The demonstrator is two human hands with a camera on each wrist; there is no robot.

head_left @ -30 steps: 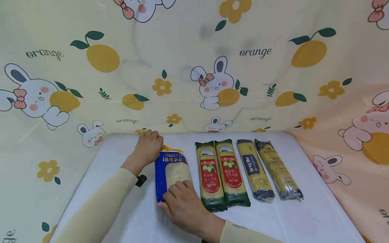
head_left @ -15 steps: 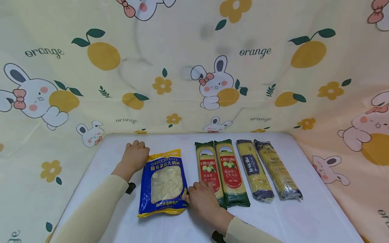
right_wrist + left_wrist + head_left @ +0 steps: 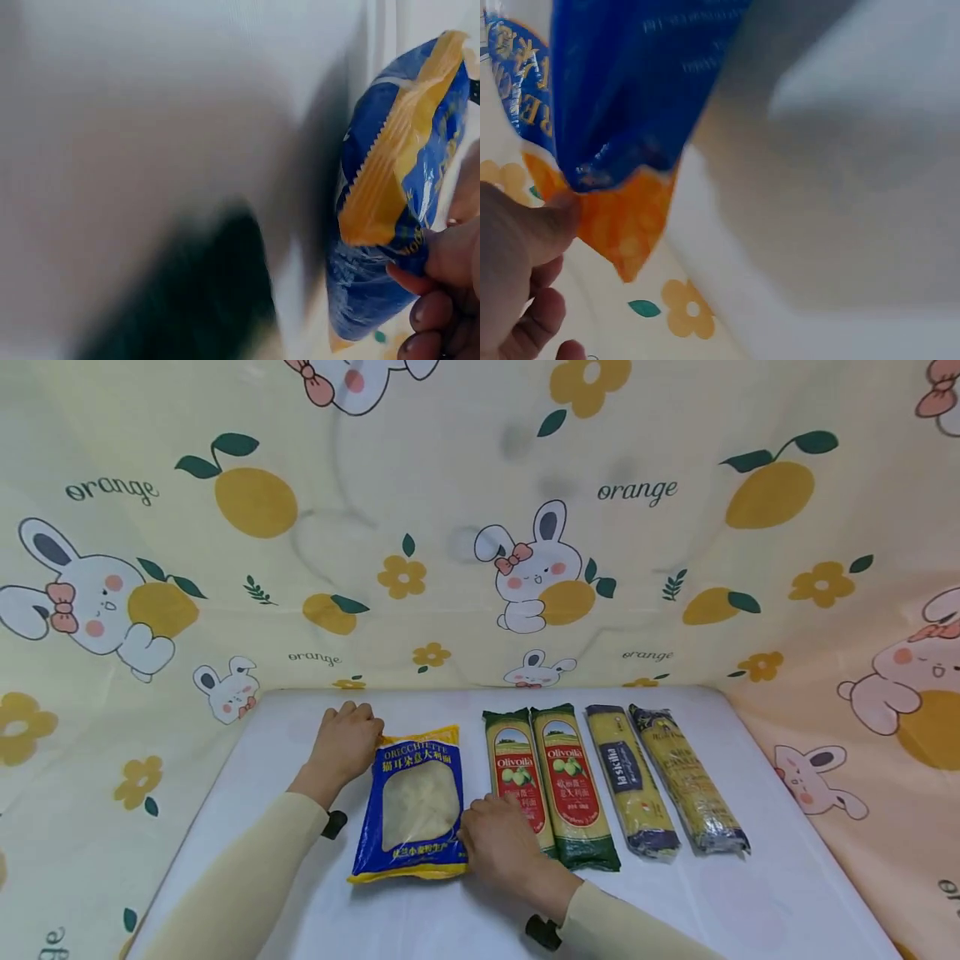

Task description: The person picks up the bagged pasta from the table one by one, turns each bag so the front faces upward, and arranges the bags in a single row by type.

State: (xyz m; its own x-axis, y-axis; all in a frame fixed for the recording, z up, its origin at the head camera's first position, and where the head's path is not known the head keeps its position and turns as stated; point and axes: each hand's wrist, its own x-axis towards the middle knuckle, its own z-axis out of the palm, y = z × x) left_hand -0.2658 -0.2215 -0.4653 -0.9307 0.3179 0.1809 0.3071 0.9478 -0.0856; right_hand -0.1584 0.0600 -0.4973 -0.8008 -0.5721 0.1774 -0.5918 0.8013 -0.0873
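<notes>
A blue and yellow bag of orecchiette pasta (image 3: 422,806), with a clear window, lies at the left of the row of packets, its printed front facing up. My left hand (image 3: 347,743) pinches its top left corner; in the left wrist view the thumb (image 3: 555,221) presses on the orange end of the bag (image 3: 630,217). My right hand (image 3: 501,843) pinches the bag's lower right edge, and in the right wrist view the thumb and fingers (image 3: 435,311) grip the blue side below the yellow seal (image 3: 382,180). This hand overlaps the nearer spaghetti packet (image 3: 517,768).
A second green and red spaghetti packet (image 3: 566,785) lies beside the first. Further right are a yellow pasta packet with a dark label (image 3: 632,781) and a golden long-pasta packet (image 3: 686,777). All lie on the white table (image 3: 780,893), before a patterned cloth (image 3: 450,460).
The pasta bag has turned from partly edge-on to front up and slid left, then slightly back right. My right hand has moved from across its lower part to its right edge.
</notes>
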